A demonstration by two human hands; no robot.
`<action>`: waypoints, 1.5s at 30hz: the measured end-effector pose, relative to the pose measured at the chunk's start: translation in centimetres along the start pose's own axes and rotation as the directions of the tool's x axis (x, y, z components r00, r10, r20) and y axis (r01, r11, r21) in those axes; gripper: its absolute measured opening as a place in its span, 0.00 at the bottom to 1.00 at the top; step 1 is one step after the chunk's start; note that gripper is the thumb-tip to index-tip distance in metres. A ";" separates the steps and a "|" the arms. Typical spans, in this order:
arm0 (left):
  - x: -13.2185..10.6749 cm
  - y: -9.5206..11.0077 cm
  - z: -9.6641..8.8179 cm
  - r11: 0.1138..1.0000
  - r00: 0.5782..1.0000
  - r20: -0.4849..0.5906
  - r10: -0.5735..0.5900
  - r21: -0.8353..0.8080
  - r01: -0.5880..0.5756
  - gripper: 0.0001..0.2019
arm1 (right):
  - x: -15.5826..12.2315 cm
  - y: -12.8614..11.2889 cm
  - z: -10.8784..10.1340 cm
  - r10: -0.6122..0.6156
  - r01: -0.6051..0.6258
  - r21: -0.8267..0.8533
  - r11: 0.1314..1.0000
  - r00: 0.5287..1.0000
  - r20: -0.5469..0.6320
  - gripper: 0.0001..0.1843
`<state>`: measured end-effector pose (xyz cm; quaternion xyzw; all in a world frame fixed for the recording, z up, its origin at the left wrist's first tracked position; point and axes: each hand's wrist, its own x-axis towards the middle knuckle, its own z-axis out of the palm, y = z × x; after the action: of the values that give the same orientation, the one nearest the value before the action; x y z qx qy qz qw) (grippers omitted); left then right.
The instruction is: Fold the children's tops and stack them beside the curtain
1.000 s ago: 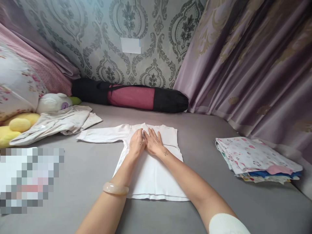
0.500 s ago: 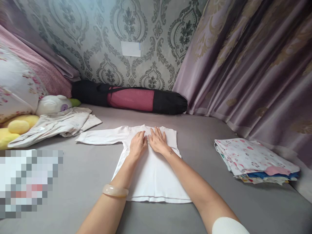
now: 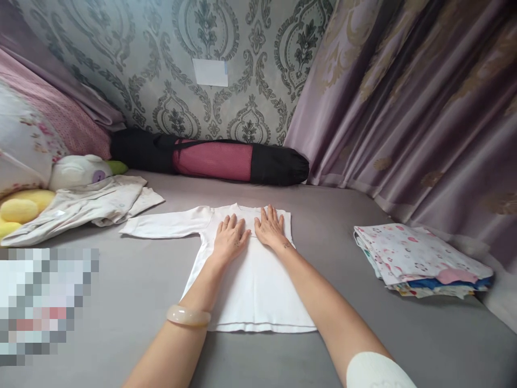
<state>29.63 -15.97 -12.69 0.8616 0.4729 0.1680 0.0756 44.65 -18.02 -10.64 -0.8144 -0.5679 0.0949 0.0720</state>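
A white long-sleeved shirt (image 3: 254, 291) lies spread on the grey bed sheet, its collar towards the wall. One sleeve stretches out to the left; on the right side no sleeve sticks out. My left hand (image 3: 231, 237) rests flat on the upper chest, left of the middle, fingers slightly spread. On the upper right of the chest, below the shoulder, my right hand (image 3: 270, 226) lies flat with its fingers stretched out. Both palms touch the cloth and neither hand grips it.
Folded printed cloths (image 3: 424, 256) are stacked at the right. A crumpled pale garment (image 3: 97, 202) lies at the left by plush toys (image 3: 24, 207). Along the wall stretches a black and red long bag (image 3: 214, 160). A blurred-out item (image 3: 44, 302) is at the near left. Purple curtains (image 3: 388, 108) hang on the right.
My hands have moved apart across the shirt's chest, the left a little leftward and the right to the right. The view has shifted slightly.
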 end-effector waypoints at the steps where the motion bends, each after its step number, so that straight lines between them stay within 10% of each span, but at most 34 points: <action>1: 0.0 0.0 0.0 1.000 1.000 0.000 0.000 0.002 0.000 0.22 | 0.0 0.0 0.0 -0.001 0.002 0.003 1.000 1.000 -0.002 0.34; 45: 0.2 0.0 -1.3 0.979 0.977 -0.071 -0.199 -0.052 0.195 0.20 | 0.4 4.5 -0.3 0.186 -0.194 -0.113 0.974 0.979 -0.083 0.38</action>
<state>29.33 -15.83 -11.45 0.8016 0.5546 0.2029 0.0930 48.91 -19.23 -11.43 -0.8708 -0.4891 0.0378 0.0337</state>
